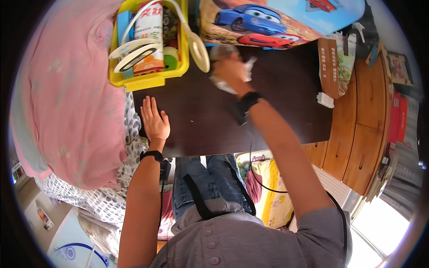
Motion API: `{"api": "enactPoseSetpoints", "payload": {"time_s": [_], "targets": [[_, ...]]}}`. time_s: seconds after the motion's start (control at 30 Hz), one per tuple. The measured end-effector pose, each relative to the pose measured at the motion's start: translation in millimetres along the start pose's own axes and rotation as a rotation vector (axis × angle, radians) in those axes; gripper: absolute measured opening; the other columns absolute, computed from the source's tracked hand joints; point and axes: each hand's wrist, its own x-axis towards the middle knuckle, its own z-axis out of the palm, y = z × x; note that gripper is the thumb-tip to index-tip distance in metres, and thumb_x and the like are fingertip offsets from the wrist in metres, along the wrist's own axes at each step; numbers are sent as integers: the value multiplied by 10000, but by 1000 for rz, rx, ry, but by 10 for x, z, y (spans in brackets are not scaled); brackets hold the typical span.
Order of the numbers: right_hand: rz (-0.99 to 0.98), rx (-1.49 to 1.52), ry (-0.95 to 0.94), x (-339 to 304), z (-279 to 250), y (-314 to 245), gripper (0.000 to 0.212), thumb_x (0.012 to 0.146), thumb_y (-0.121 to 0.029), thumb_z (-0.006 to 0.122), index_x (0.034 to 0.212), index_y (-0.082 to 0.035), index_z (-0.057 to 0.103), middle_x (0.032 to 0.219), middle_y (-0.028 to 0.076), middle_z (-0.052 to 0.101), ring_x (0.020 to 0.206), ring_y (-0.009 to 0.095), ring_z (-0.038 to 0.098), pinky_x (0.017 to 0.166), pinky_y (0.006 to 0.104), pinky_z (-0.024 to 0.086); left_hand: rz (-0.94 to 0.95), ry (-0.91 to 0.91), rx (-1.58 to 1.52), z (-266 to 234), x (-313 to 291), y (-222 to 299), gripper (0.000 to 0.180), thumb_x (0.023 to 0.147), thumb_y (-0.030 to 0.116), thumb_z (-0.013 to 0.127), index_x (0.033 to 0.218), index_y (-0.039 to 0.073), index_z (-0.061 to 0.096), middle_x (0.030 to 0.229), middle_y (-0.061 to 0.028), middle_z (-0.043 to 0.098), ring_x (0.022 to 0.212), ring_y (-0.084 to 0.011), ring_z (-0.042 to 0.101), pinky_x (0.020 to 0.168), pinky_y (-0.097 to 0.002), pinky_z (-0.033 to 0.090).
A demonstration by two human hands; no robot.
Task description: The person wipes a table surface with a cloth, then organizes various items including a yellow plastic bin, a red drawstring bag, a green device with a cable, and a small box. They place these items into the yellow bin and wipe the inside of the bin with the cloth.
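My left hand [156, 124]: laid flat, fingers extended, grasping nothing, on the dark brown, smooth counter [277, 111] at its left edge. My right hand [230, 70]: blurred, set upon a crumpled white cloth or tissue [225, 85] toward the counter's far edge; whether my fingers clench it, I cannot tell. Yellow rectangular plastic basket [154, 82], filled: far left corner. Small white plastic block [325, 100]: right edge. Large box printed with blue and red cars [286, 27]: far edge.
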Motion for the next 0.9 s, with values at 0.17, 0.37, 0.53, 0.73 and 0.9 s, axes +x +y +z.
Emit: {"api": "enactPoseSetpoints", "payload": {"time_s": [0.17, 0.37, 0.53, 0.73, 0.9], "targets": [[-630, 153, 151, -1260, 199, -575, 554, 700, -328, 631, 1232, -254, 497, 999, 57, 498, 923, 249, 505, 776, 391, 458, 5, 19, 15, 70, -13, -57, 551, 833, 171, 434, 1343, 8, 305, 1430, -149, 258, 1340, -296, 212, 1114, -429, 153], [-584, 157, 56, -1568, 76, 1130, 598, 667, -197, 600, 1249, -301, 512, 1091, 127, 518, 999, 285, 488, 856, 437, 396, 4, 38, 26, 27, -32, -13, 540, 839, 159, 433, 1342, 13, 303, 1431, -139, 261, 1335, -287, 224, 1115, -418, 162], [397, 24, 402, -1079, 322, 2979, 578, 854, -357, 423, 1408, -253, 292, 1409, 183, 301, 1292, 355, 236, 1015, 526, 163, -3, -4, 24, 23, 1, 44, 544, 845, 151, 423, 1357, 31, 286, 1437, -134, 247, 1341, -286, 207, 1118, -419, 153], [423, 251, 413, 277, 140, 2897, 521, 875, -416, 337, 1391, -362, 290, 1393, 23, 377, 1285, 248, 268, 997, 516, 151, -7, -10, 41, 38, -16, 24, 520, 865, 146, 400, 1360, 35, 287, 1434, -135, 248, 1332, -296, 220, 1116, -428, 157], [256, 39, 387, 537, 40, 2563, 454, 843, -403, 400, 1294, -370, 439, 1410, 88, 332, 1283, 310, 262, 993, 566, 141, 17, 23, 24, 68, -21, -22, 550, 831, 157, 428, 1347, 19, 298, 1422, -153, 270, 1330, -304, 227, 1111, -435, 163]]}}
